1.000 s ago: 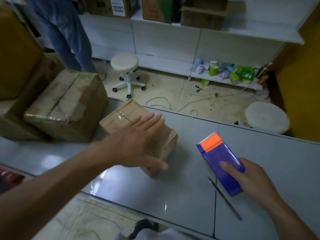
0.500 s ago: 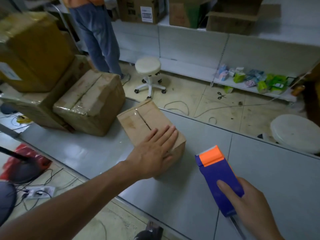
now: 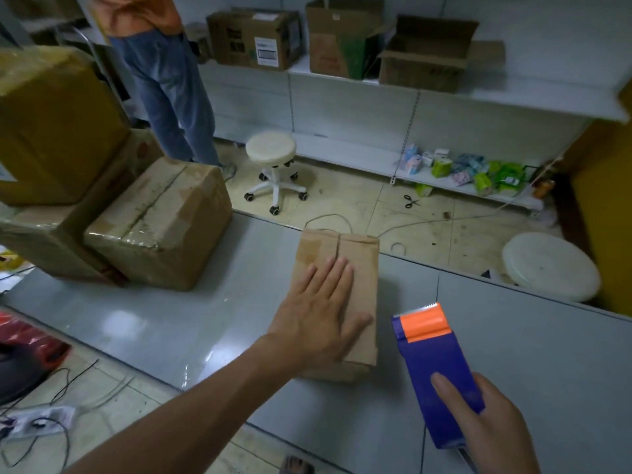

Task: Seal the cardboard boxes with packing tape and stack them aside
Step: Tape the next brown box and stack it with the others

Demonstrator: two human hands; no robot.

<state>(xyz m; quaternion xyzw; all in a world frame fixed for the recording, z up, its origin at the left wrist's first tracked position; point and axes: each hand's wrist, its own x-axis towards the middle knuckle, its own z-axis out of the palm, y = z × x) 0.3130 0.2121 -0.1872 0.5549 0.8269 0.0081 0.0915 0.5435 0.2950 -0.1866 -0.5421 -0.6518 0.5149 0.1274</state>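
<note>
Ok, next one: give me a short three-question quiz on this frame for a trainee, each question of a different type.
1. True or false: the left hand lies flat on top of the small box.
2. What does the right hand hold? A) a knife B) the tape dispenser C) a marker
3. Fill in the blank: the scissors lie on the ____.
Key: 1 true; 2 B; 3 floor.
</note>
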